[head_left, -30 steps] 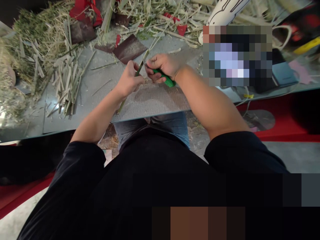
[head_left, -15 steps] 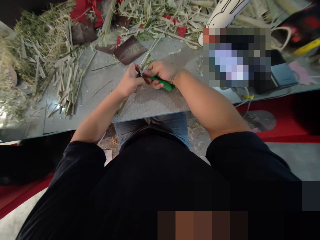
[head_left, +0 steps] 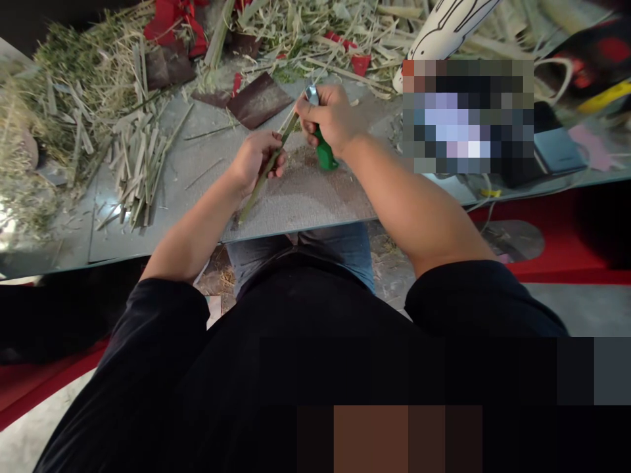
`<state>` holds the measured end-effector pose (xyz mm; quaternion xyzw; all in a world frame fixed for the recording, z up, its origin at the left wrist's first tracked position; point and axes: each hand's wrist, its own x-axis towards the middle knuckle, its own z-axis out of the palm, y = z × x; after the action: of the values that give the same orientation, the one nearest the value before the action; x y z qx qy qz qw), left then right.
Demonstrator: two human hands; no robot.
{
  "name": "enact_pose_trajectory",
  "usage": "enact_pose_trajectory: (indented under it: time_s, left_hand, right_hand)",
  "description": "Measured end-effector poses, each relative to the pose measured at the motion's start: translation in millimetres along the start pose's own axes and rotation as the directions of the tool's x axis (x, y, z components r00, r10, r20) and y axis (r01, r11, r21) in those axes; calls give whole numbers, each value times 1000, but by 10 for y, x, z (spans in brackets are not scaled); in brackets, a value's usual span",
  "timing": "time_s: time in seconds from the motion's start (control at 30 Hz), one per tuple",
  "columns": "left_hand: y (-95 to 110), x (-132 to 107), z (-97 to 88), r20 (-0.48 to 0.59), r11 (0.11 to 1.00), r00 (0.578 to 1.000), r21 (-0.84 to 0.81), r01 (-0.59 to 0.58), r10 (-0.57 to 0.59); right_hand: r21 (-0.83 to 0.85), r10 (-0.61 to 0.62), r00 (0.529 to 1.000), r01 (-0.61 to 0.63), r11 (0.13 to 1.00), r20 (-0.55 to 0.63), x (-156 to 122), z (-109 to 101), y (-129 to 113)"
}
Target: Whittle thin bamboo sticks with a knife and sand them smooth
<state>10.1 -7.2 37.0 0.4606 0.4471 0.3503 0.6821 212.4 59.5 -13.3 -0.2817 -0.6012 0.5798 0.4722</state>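
Note:
My left hand [head_left: 259,157] is closed around a thin, greenish bamboo strip [head_left: 252,198] that slants over the grey table. One end of the strip points toward the table's near edge; the other reaches up to the fingers of my right hand [head_left: 332,118]. In that right hand is a green-handled knife [head_left: 325,151], its metal part showing at the top beside my thumb and forefinger. The cutting edge itself cannot be made out. A brown square sheet, like sandpaper [head_left: 259,100], lies just beyond my hands.
A bundle of cut strips [head_left: 138,177] lies left on the table [head_left: 300,210]. Shavings [head_left: 73,72] heap up at the left and back, with red scraps [head_left: 167,23] among them. On the right are a white cylinder with black lines [head_left: 444,33] and a blue-grey box [head_left: 560,148].
My right hand has moved up and away along the strip with the knife, whose handle now hangs more upright. The hands are farther apart, and more of the strip shows.

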Motion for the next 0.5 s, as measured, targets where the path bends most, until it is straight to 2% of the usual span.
enact_pose_trajectory:
  time_s: [0.07,0.13,0.2,0.27,0.37,0.5]
  left_hand:
    - [-3,9,-11,-52,995,998,91,-29,33]
    - [-1,7,-16,-72,984,995,173,-50,63]
    - [4,-1,-11,-58,968,996,246,-57,74]
    - [11,-8,2,-36,949,996,308,-65,80]
    - [25,-7,18,-41,930,992,355,-94,115]
    - [33,27,18,-106,937,982,330,-116,159]
  right_hand:
    - [-33,-18,987,13,999,-159,27,-8,-1]
    - [-53,-47,955,33,998,-294,44,-20,-26]
    - [-69,-41,943,19,997,-329,51,-53,-57]
    - [-60,-9,965,-8,998,-262,61,-118,-61]
    - [30,28,996,-26,999,-87,97,-233,43]
    - [152,-38,999,41,987,-27,111,-236,239]
